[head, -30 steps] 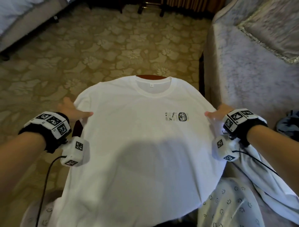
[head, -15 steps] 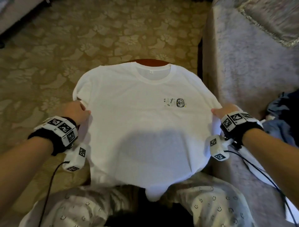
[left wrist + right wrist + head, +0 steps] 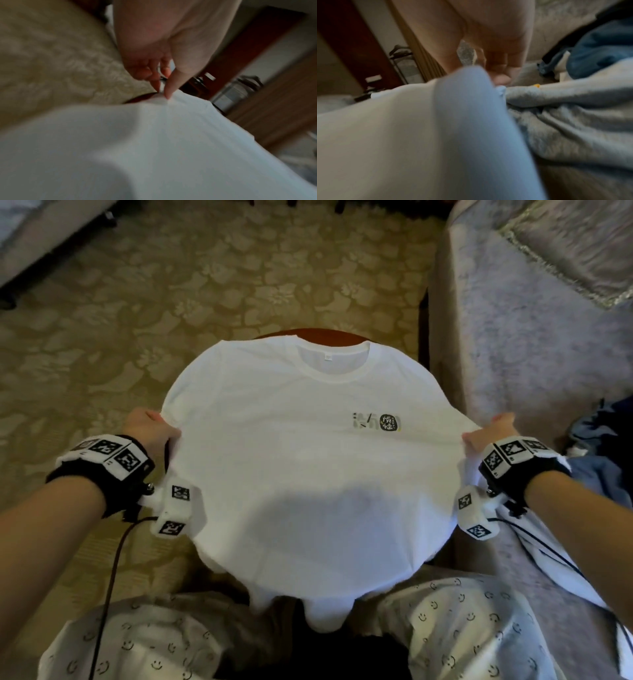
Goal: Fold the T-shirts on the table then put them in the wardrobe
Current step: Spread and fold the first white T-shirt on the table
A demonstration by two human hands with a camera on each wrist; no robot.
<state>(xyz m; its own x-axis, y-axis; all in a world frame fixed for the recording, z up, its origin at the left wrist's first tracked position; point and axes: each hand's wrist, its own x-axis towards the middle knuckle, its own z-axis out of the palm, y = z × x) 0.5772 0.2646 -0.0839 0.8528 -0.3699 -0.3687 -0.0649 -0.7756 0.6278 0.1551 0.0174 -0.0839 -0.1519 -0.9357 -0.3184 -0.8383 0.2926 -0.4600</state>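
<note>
White T-shirt (image 3: 308,474) spread front-up over small round table (image 3: 308,333), centre frame, hem hanging off near edge toward the lap.
Left hand (image 3: 149,428) pinches shirt's left edge near the sleeve; the left wrist view shows thumb and finger closed on cloth. Right hand (image 3: 489,436) grasps the right edge. Step: laying out and squaring the shirt, no fold made yet. Next probably calls for bringing one side over toward the middle. Blue clothes (image 3: 603,460) at right.
</note>
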